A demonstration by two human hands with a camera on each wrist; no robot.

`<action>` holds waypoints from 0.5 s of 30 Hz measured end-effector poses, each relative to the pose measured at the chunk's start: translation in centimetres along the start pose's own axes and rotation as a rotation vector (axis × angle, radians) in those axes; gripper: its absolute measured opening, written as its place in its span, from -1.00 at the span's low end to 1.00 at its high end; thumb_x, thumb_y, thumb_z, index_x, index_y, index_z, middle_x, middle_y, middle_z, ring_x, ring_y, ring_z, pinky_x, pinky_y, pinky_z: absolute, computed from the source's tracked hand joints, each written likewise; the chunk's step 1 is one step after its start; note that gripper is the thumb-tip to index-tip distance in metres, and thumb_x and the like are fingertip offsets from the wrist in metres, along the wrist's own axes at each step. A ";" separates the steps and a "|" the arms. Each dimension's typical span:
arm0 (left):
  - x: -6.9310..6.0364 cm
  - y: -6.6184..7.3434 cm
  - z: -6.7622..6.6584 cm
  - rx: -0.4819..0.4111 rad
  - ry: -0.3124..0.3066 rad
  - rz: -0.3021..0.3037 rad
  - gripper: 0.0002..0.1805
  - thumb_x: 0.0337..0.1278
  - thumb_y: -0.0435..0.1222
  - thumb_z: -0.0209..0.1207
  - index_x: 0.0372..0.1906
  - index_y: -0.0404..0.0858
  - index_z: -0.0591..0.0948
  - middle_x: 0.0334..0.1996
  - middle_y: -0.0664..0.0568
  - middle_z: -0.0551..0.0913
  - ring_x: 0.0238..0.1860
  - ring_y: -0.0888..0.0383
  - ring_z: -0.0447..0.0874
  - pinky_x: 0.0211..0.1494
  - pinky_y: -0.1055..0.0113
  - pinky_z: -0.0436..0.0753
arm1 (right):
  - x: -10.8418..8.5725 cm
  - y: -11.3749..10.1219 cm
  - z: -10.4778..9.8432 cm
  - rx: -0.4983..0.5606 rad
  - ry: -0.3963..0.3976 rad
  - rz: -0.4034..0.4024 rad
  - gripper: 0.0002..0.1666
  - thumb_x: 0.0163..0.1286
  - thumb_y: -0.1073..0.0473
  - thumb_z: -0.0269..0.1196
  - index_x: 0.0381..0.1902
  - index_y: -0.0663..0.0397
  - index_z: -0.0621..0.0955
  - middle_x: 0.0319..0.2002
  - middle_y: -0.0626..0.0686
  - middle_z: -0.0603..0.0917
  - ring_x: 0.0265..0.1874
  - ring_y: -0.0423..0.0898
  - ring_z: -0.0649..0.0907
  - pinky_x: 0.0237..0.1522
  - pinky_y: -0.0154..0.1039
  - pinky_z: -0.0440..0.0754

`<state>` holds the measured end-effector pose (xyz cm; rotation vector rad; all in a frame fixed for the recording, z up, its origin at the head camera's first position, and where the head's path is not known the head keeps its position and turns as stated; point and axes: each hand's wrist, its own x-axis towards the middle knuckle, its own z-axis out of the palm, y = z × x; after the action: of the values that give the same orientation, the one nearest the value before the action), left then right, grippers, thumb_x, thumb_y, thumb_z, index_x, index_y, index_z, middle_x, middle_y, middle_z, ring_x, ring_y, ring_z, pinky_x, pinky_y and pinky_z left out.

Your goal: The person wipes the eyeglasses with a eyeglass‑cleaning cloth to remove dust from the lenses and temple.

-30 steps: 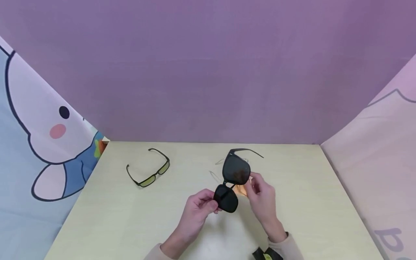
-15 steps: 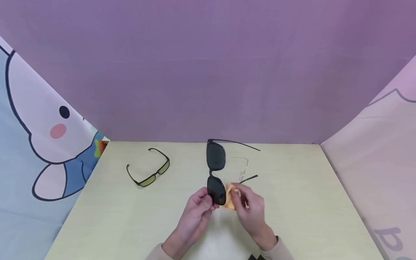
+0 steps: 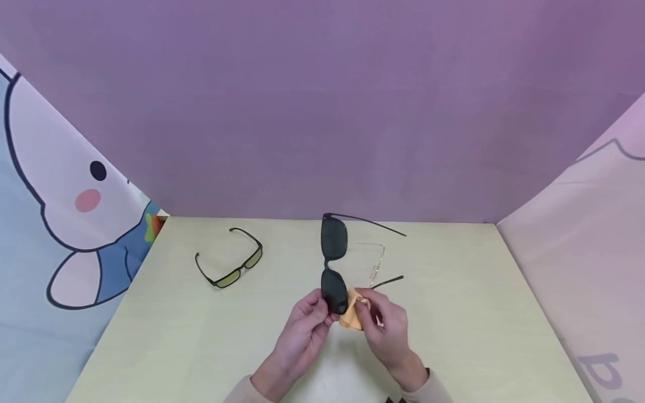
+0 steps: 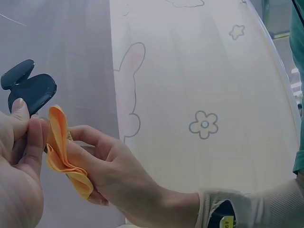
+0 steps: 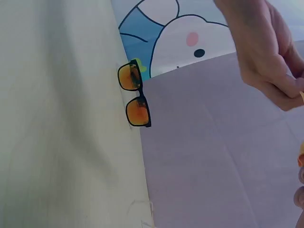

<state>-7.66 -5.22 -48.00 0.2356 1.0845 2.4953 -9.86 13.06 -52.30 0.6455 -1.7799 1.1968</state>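
Note:
My left hand point(image 3: 301, 330) pinches the edge of the lower lens of black sunglasses point(image 3: 334, 238), between thumb and fingers. The sunglasses stand on end above the table, their arms spread to the right. A folded orange cloth point(image 3: 351, 313) is pinched in my right hand point(image 3: 388, 327), just beside that lower lens. Seen from the left wrist, the cloth point(image 4: 59, 142) bunches between my right thumb and fingers, close to the left fingertips. Whether it touches the lens is hard to tell. In the right wrist view, my left hand point(image 5: 266, 57) appears at the upper right.
Black-framed glasses point(image 3: 239, 271) with yellow-green lenses lie unfolded on the left of the pale table point(image 3: 201, 341); they look orange from the right wrist. Thin wire-framed glasses point(image 3: 377, 266) lie behind the sunglasses, partly hidden. A purple backdrop point(image 3: 322, 112) rises behind the table.
The sunglasses have swung from a slant to nearly vertical and shifted left. My right hand has come down and left from the upper lens, bringing the orange cloth beside the lower one.

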 end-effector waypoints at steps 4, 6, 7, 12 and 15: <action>-0.2 0.1 -0.2 0.019 -0.009 0.036 -0.87 0.52 -0.22 0.12 -0.04 -0.12 0.64 -0.17 0.15 0.63 -0.20 0.34 0.61 -0.03 0.58 0.61 | 0.3 1.1 -0.9 -0.038 0.033 0.054 -0.77 0.49 0.25 0.26 -0.13 0.39 0.65 -0.66 -0.05 0.55 -0.75 -0.32 0.35 -0.73 -0.60 0.27; -0.3 0.2 -0.4 0.020 -0.018 0.047 -0.87 0.53 -0.24 0.10 -0.04 -0.12 0.64 -0.18 0.16 0.64 -0.20 0.34 0.62 -0.03 0.58 0.61 | 0.4 1.8 -1.5 -0.073 0.065 0.095 -0.82 0.37 0.38 0.29 -0.11 0.40 0.65 -0.67 -0.04 0.53 -0.74 -0.33 0.34 -0.76 -0.59 0.25; -0.4 0.3 -0.5 0.022 -0.020 0.048 -0.86 0.53 -0.25 0.10 -0.03 -0.13 0.65 -0.18 0.15 0.64 -0.20 0.33 0.62 -0.02 0.57 0.61 | 0.4 2.1 -1.8 -0.094 0.077 0.111 -0.80 0.31 0.43 0.30 -0.10 0.40 0.66 -0.68 -0.05 0.50 -0.73 -0.34 0.33 -0.76 -0.58 0.24; -0.6 0.4 -0.8 0.083 -0.009 0.054 -0.87 0.52 -0.32 0.11 -0.09 -0.10 0.67 -0.20 0.17 0.67 -0.22 0.34 0.63 -0.03 0.56 0.64 | 0.8 2.8 -3.1 -0.153 0.111 0.146 -0.78 0.26 0.49 0.29 -0.11 0.42 0.65 -0.70 -0.06 0.46 -0.71 -0.35 0.31 -0.74 -0.55 0.22; -0.6 0.2 -1.0 0.174 0.006 0.073 -0.83 0.49 -0.39 0.13 -0.17 -0.07 0.68 -0.25 0.20 0.70 -0.26 0.35 0.65 -0.05 0.53 0.66 | 1.4 2.8 -3.7 -0.159 0.151 0.166 -0.78 0.27 0.51 0.28 -0.11 0.43 0.65 -0.71 -0.02 0.49 -0.72 -0.33 0.32 -0.73 -0.53 0.23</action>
<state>-7.49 -6.26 -48.48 0.3237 1.3186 2.4672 -11.33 17.66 -51.80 0.3117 -1.8051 1.1664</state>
